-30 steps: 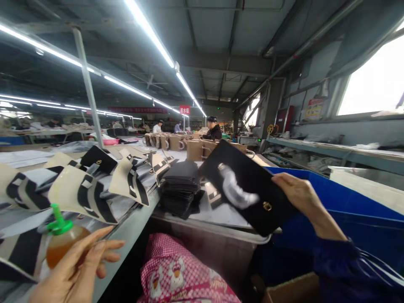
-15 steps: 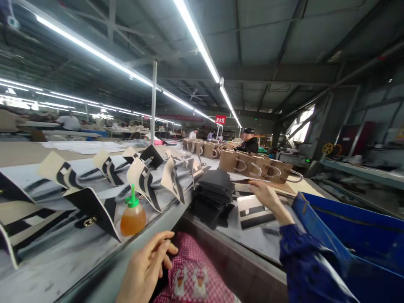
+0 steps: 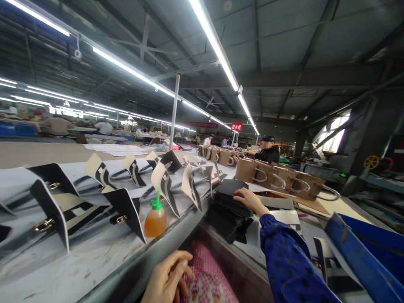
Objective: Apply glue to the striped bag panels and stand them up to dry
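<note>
My right hand reaches over a stack of thin black pieces, its fingertips at the stack's upper right edge. Those fingers are stretched out, and no piece is lifted in them. Low in front of the checked pink apron, my left hand hovers with loosely bent fingers and nothing in it. A squeeze bottle of amber liquid with a green nozzle stands on the table to its upper left. Folded cream-and-black panels stand around the bottle, some showing gold clasps. Another cream-and-black panel lies partly behind my right sleeve.
A row of brown bags with looped handles stands beyond the stack. To the right is a blue bin. The near table edge runs between my hands and the bottle. Another person is farther back.
My right hand has moved left from above the cream-and-black panel to the black stack. My left hand stays low and loosely bent. The view has turned left.
</note>
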`<state>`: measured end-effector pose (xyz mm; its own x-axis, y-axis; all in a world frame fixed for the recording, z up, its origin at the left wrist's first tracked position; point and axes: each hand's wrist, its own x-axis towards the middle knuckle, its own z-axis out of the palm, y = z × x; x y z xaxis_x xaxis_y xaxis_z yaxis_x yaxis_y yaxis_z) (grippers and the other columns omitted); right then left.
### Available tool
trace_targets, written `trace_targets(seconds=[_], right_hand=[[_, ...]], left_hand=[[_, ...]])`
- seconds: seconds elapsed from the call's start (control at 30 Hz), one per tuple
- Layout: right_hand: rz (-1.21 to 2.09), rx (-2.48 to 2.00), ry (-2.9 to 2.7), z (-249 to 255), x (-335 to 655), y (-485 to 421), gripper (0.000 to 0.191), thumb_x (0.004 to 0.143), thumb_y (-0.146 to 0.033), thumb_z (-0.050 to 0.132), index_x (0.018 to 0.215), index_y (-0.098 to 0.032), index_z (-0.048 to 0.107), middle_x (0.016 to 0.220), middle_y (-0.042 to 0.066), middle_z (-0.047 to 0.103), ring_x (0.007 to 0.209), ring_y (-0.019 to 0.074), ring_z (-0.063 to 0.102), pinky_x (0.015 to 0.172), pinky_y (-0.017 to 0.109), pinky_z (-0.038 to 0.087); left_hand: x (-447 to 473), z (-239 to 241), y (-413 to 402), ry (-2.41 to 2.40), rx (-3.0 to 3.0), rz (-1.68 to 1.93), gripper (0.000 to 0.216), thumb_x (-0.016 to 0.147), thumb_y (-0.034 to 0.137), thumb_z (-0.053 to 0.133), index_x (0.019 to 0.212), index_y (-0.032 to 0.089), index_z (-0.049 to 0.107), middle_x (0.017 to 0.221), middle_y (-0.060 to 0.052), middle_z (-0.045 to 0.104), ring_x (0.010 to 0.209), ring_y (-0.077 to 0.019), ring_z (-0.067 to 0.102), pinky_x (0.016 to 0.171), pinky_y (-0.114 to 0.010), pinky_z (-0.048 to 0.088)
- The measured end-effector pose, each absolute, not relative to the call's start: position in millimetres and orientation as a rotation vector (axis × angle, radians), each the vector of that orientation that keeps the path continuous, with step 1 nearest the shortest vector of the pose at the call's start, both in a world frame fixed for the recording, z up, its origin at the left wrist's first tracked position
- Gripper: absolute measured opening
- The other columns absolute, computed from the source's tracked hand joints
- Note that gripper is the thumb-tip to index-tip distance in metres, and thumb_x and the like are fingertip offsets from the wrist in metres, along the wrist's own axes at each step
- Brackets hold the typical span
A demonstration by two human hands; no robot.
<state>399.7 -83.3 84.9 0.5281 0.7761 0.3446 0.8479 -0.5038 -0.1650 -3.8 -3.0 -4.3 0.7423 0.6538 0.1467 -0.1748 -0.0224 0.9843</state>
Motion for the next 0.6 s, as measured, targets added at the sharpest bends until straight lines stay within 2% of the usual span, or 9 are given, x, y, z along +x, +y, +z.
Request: trace_targets(seconds=[0.3, 0.43, 0.5, 0.57, 0.6], right_hand=[[-0.327, -2.377, -1.35, 78, 392, -122, 0.022, 0.098, -0.037, 0.06, 0.108, -0.018, 0.066, 0.111, 0.006, 0.068, 0.095, 0.0186, 0.066, 0.086, 0.04, 0.056], [-0.473, -2.271, -1.219, 83, 374, -128, 0.024, 0.099, -0.04, 0.058, 0.105, -0.018, 0.066, 0.107, 0.006, 0.067, 0.092, 0.0186, 0.066, 0.084, 0.039, 0.056], [-0.578, -2.159, -1.203, 82, 344, -141, 0.028, 0.102, -0.041, 0.049, 0.103, -0.019, 0.065, 0.111, 0.009, 0.066, 0.099, 0.0222, 0.065, 0.09, 0.043, 0.054], [-0.603, -2.03, -1.315, 73, 298, -162, 0.032, 0.103, -0.042, 0.039, 0.101, -0.026, 0.066, 0.113, 0.01, 0.066, 0.105, 0.0258, 0.065, 0.094, 0.042, 0.053], [-0.603, -1.967, -1.379, 66, 272, -174, 0.031, 0.102, -0.044, 0.039, 0.098, -0.029, 0.066, 0.106, 0.008, 0.067, 0.1, 0.0263, 0.067, 0.088, 0.041, 0.056]], left_hand=[[23, -25, -13, 0.23, 1.23, 0.49, 0.057, 0.077, 0.067, 0.071, 0.097, 0.014, 0.063, 0.081, -0.009, 0.075, 0.065, -0.0172, 0.067, 0.048, -0.022, 0.042], [29, -29, -17, 0.216, 1.228, 0.448, 0.056, 0.079, 0.066, 0.07, 0.098, 0.013, 0.064, 0.087, -0.012, 0.076, 0.069, -0.0185, 0.068, 0.051, -0.024, 0.042], [30, -29, -15, 0.201, 1.141, 0.431, 0.064, 0.077, 0.069, 0.07, 0.106, 0.012, 0.064, 0.101, -0.018, 0.075, 0.081, -0.0223, 0.07, 0.059, -0.028, 0.049], [30, -26, -13, 0.158, 0.941, 0.37, 0.079, 0.07, 0.073, 0.073, 0.117, 0.012, 0.061, 0.124, -0.024, 0.068, 0.103, -0.0303, 0.068, 0.072, -0.038, 0.056], [29, -24, -14, 0.12, 0.821, 0.316, 0.086, 0.065, 0.076, 0.074, 0.122, 0.014, 0.06, 0.132, -0.024, 0.063, 0.112, -0.0348, 0.065, 0.077, -0.046, 0.058]])
